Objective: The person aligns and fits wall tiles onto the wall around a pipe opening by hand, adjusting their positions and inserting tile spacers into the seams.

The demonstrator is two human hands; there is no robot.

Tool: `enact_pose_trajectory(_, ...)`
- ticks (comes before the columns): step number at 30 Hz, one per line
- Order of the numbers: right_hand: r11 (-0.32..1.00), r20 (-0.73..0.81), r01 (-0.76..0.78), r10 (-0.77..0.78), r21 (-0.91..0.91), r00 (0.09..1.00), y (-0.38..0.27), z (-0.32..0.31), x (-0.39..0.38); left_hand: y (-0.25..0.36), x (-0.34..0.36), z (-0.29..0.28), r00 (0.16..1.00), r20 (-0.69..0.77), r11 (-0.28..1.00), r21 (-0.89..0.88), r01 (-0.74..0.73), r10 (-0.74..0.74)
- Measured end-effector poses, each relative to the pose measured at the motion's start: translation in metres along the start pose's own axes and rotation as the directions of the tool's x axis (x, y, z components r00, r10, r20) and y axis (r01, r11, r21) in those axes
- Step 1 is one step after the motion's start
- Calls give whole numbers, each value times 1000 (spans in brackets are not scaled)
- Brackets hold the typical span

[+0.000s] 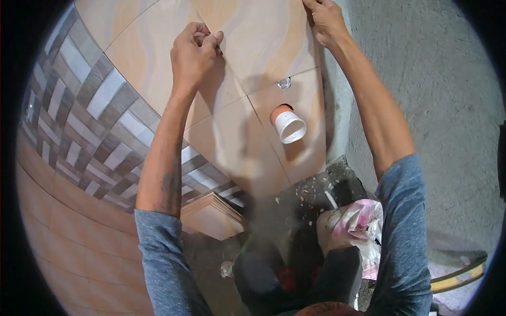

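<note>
Beige wall tiles (232,42) with wavy orange and grey bands cover the wall in front of me. Over the joint between two of these tiles, my left hand (194,55) is closed, thumb and fingers pinched together; a thin dark bit shows beneath the fingertips, too small to name. My right hand (326,23) is up at the tiles' right edge by the bare wall, its fingers curled and partly cut off by the frame's top. What it grips, if anything, is hidden.
A white pipe end (291,129) with an orange collar juts from a tile below a small silvery fitting (284,83). Rough grey plaster (432,95) lies right. Below are stacked tiles (213,216), a pink-white sack (356,226) and rubble; left, a brick-patterned wall (100,110).
</note>
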State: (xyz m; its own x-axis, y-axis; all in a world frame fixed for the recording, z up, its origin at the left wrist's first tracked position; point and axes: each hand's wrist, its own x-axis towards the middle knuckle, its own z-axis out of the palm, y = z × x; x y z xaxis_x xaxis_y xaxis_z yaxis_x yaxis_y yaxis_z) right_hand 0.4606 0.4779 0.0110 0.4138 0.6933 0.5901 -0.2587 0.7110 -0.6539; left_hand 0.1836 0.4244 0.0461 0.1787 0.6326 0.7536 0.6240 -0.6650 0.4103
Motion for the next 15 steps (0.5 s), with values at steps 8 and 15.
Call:
enact_pose_trajectory(8, 996, 78, 13, -20, 89, 997, 10, -3, 11, -3, 3, 3, 999, -44, 1000, -31, -6, 5)
enact_pose_trajectory(15, 994, 83, 17, -26, 107, 996, 12, -8, 13, -2, 2, 6, 997, -72, 1000, 25, -9, 11)
